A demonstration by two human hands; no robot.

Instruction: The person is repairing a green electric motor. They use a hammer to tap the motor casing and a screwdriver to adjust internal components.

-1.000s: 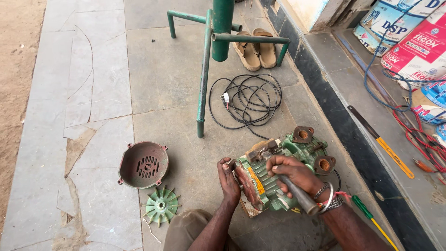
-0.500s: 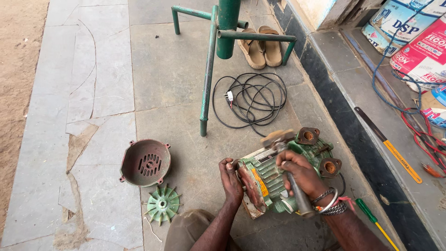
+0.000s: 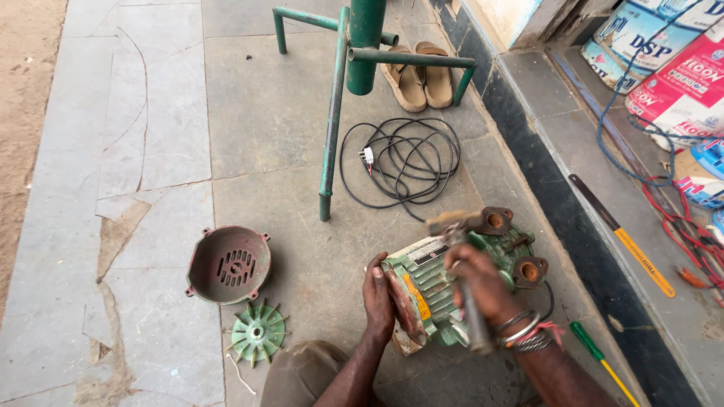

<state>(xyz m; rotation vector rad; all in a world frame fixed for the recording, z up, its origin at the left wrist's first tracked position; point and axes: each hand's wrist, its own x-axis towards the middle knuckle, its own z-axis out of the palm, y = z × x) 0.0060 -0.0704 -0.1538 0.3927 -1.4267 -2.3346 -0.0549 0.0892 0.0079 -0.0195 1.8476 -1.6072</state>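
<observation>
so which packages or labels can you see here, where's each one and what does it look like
White and blue sack: top right, behind the raised ledge, bulging, dark print.
Pink and white sack: right edge, just below the white one, tilted, pink with a white band.
Blue packet: right edge under the pink sack, only a corner shows.
Nameplate: on top of the green motor, small pale rectangle.
Orange sticker: on the motor's ribbed side, narrow strip.

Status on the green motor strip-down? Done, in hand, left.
Done: fan cover and green fan lie off on the paving. In hand: left hand steadies the motor at its end plate; right hand grips a hammer over it. Left: end plate still seated, pump end still attached.
</observation>
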